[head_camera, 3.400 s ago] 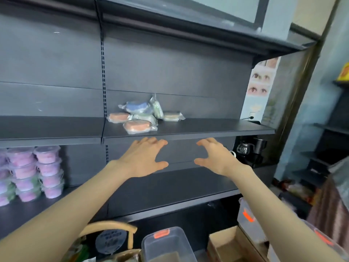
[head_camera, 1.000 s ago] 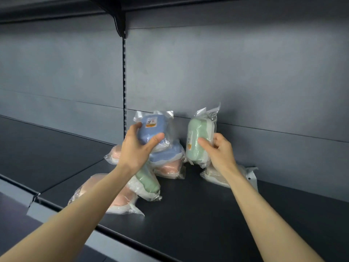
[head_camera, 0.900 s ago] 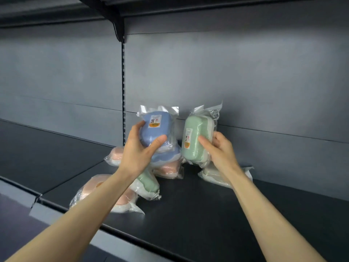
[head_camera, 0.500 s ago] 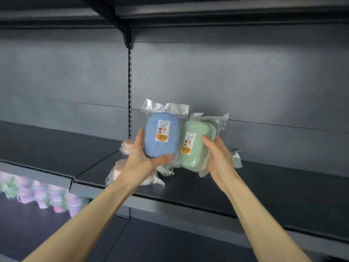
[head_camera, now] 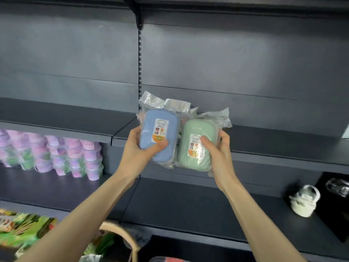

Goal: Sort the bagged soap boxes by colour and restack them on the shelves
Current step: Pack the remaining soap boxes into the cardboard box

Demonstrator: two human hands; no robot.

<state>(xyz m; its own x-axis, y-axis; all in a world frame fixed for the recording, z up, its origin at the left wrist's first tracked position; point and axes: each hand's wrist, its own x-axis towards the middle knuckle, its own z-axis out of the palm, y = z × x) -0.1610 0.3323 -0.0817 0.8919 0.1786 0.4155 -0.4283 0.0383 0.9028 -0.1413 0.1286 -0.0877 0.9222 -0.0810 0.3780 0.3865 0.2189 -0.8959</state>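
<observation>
Two bagged soap boxes were recorded, both in hand and neither resting on a shelf.

Item 1: blue soap box [head_camera: 160, 135], in a clear bag with its printed label facing the camera. It was held by the left hand [head_camera: 139, 152], with the thumb pressed across the lower front face and the fingers wrapped behind, out of sight. Its long axis was close to upright, with the sealed bag flap at the top.

Item 2: green soap box [head_camera: 196, 146], in a clear bag with its label also facing the camera. It was held by the right hand [head_camera: 220, 156], with the thumb laid over the label and the fingers curled round the right edge. Its long axis was close to upright with a slight tilt.

Position: the boxes were side by side with their bags touching, blue on the left and green on the right. They were held in front of the edge of the middle shelf [head_camera: 273, 146] and above the lower shelf [head_camera: 188, 201]. They were just right of the upright post [head_camera: 139, 72] that divided the two bays.

Handling note (a judgement): each hand gripped the low end of its box, so the free length pointed up and away from the palm. Laying a box flat would mean tipping its top toward the back panel. The left hand was nearer the left bay and the right hand nearer the right bay. Splitting the two colours to either side of the post would therefore need no crossing of arms.

Also present:
- stacked tubs [head_camera: 56, 154], pink and purple, on the left of the lower shelf
- cream pot [head_camera: 304, 203], on the right of the lower shelf
- basket handle [head_camera: 120, 235], at the bottom edge of the view
</observation>
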